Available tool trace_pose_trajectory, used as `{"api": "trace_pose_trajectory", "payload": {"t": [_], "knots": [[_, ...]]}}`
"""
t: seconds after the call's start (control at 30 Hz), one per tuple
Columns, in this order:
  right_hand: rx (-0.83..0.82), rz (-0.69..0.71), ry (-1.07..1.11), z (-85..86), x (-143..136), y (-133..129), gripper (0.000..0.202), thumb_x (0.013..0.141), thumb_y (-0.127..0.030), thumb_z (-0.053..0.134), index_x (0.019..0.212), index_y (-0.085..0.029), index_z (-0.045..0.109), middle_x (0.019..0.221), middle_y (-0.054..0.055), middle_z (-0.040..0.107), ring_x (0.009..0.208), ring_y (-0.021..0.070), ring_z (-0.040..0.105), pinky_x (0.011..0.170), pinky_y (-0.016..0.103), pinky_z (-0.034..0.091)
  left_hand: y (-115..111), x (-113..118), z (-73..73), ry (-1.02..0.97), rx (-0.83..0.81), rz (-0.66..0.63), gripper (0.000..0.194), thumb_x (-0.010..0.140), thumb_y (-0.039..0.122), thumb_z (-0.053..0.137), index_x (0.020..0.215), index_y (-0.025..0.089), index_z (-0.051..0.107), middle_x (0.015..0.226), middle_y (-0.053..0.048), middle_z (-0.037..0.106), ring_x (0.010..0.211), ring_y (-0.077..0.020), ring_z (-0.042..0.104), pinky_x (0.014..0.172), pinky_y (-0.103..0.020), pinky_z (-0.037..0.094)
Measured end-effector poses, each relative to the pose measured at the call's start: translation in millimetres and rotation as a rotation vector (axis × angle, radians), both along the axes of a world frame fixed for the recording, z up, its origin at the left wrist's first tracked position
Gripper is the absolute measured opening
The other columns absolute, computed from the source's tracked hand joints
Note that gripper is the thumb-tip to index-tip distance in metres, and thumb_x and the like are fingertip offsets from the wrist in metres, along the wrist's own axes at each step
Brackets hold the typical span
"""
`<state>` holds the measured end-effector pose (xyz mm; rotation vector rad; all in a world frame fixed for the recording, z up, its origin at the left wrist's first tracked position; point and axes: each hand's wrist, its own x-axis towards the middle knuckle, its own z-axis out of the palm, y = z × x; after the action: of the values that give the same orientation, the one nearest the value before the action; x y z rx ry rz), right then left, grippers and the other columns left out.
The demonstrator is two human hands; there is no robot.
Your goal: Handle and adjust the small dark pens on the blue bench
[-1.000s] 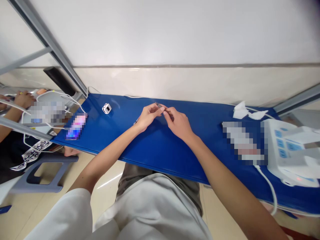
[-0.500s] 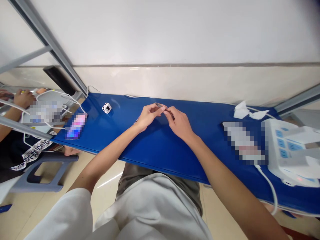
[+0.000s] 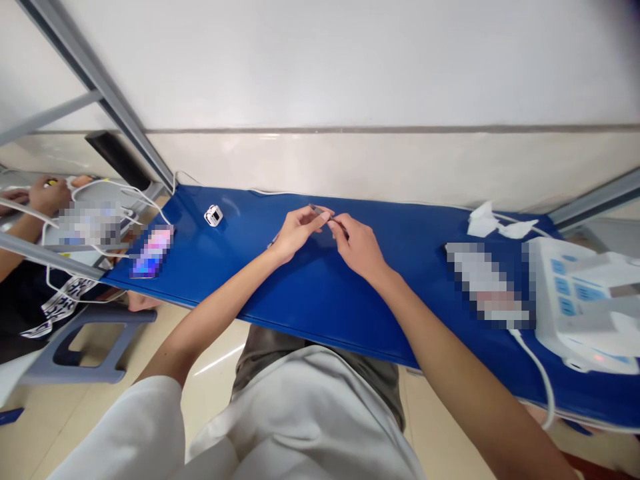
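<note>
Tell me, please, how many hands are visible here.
4: the wearer's left hand and right hand, close together above the blue table; a co-worker's hand, far left; and another hand beside it, cut off by the picture's edge. Others may be hidden.

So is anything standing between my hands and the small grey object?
Nothing visible does. The small grey object is held in the left hand, and the right hand is close beside it; whether that one touches it is too small to tell.

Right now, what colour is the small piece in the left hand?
Grey, where the small piece shows past the left hand; the rest is hidden. Head view.
</note>
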<state>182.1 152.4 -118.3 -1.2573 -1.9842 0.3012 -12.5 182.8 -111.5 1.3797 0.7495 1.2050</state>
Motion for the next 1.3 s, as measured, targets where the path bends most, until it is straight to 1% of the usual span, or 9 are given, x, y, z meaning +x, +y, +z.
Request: {"api": "trace_pose_trajectory", "payload": {"t": [0.17, 0.37, 0.5, 0.57, 0.77, 0.87, 0.97, 1.17, 1.3], "knots": [[0.001, -0.033, 0.055, -1.8, -0.5, 0.0, 0.040, 0.113, -0.063, 0.050, 0.119, -0.026, 0.063, 0.109, 0.012, 0.081, 0.091, 0.0321, 0.077, 0.079, 0.043, 0.054, -0.2, 0.6, -0.5, -0.012, 0.008, -0.018, 0.050, 0.088, 0.065, 0.089, 0.112, 0.021, 0.085, 0.111, -0.009, 0.082, 0.101, -0.0214, 0.073, 0.091, -0.035, 0.056], [-0.006, -0.012, -0.025, -1.5, -0.3, 0.3, 0.045, 0.117, -0.062, 0.036, 0.110, -0.027, 0.064, 0.103, 0.012, 0.081, 0.090, 0.0328, 0.076, 0.081, 0.045, 0.054, -0.6, 0.1, -0.5, -0.005, 0.003, 0.002, 0.048, 0.089, 0.065, 0.088, 0.112, 0.022, 0.085, 0.115, -0.009, 0.082, 0.103, -0.0221, 0.073, 0.090, -0.035, 0.056], [-0.018, -0.023, 0.021, -2.1, -0.4, -0.3, 0.039, 0.115, -0.063, 0.046, 0.121, -0.027, 0.061, 0.114, 0.013, 0.082, 0.097, 0.0344, 0.078, 0.082, 0.045, 0.056, -0.2, 0.3, -2.2, -0.016, -0.002, -0.018, 0.048, 0.089, 0.065, 0.089, 0.112, 0.022, 0.085, 0.113, -0.009, 0.081, 0.100, -0.0210, 0.073, 0.091, -0.035, 0.056], [-0.026, -0.035, 0.050, -2.3, -0.1, -0.6, 0.039, 0.113, -0.064, 0.051, 0.124, -0.027, 0.059, 0.114, 0.013, 0.081, 0.098, 0.0350, 0.079, 0.080, 0.045, 0.056, -0.2, 0.7, -2.7, -0.017, -0.001, -0.017, 0.049, 0.088, 0.065, 0.089, 0.111, 0.022, 0.085, 0.111, -0.009, 0.081, 0.100, -0.0209, 0.073, 0.091, -0.035, 0.056], [-0.036, -0.012, 0.009, -1.2, -0.1, 0.1, 0.043, 0.117, -0.064, 0.039, 0.115, -0.027, 0.060, 0.105, 0.012, 0.081, 0.092, 0.0338, 0.078, 0.081, 0.045, 0.055, -0.4, 0.4, -2.5, -0.007, 0.007, -0.011, 0.048, 0.089, 0.064, 0.089, 0.112, 0.023, 0.085, 0.118, -0.009, 0.082, 0.104, -0.0223, 0.074, 0.091, -0.035, 0.057], [-0.020, -0.020, 0.045, -1.7, -0.7, 0.2, 0.040, 0.115, -0.064, 0.046, 0.118, -0.027, 0.060, 0.111, 0.013, 0.082, 0.098, 0.0341, 0.078, 0.083, 0.045, 0.056, -0.9, 0.7, -2.8, -0.016, 0.001, -0.017, 0.048, 0.089, 0.064, 0.088, 0.114, 0.023, 0.085, 0.114, -0.009, 0.082, 0.102, -0.0221, 0.074, 0.091, -0.036, 0.057], [-0.029, -0.030, 0.050, -2.2, -0.6, -0.3, 0.039, 0.114, -0.064, 0.049, 0.120, -0.027, 0.060, 0.111, 0.013, 0.082, 0.096, 0.0342, 0.078, 0.081, 0.044, 0.056, -1.6, 1.3, -2.7, -0.012, -0.006, -0.018, 0.049, 0.089, 0.064, 0.088, 0.115, 0.023, 0.085, 0.110, -0.009, 0.082, 0.102, -0.0223, 0.074, 0.092, -0.036, 0.057], [-0.038, -0.043, -0.054, -0.8, -0.7, -1.7, 0.046, 0.118, -0.062, 0.035, 0.112, -0.027, 0.064, 0.101, 0.011, 0.081, 0.087, 0.0328, 0.076, 0.080, 0.045, 0.054, -1.3, 1.2, -2.3, 0.000, -0.015, 0.005, 0.049, 0.089, 0.064, 0.088, 0.114, 0.023, 0.085, 0.112, -0.009, 0.082, 0.104, -0.0232, 0.074, 0.091, -0.036, 0.058], [-0.015, -0.059, -0.025, -0.9, -1.6, -2.4, 0.041, 0.116, -0.062, 0.043, 0.119, -0.027, 0.065, 0.109, 0.012, 0.082, 0.094, 0.0342, 0.077, 0.081, 0.045, 0.055, -0.9, 1.1, -3.3, -0.018, -0.016, -0.008, 0.048, 0.089, 0.064, 0.088, 0.115, 0.024, 0.085, 0.112, -0.009, 0.082, 0.102, -0.0222, 0.074, 0.091, -0.035, 0.058]]}}
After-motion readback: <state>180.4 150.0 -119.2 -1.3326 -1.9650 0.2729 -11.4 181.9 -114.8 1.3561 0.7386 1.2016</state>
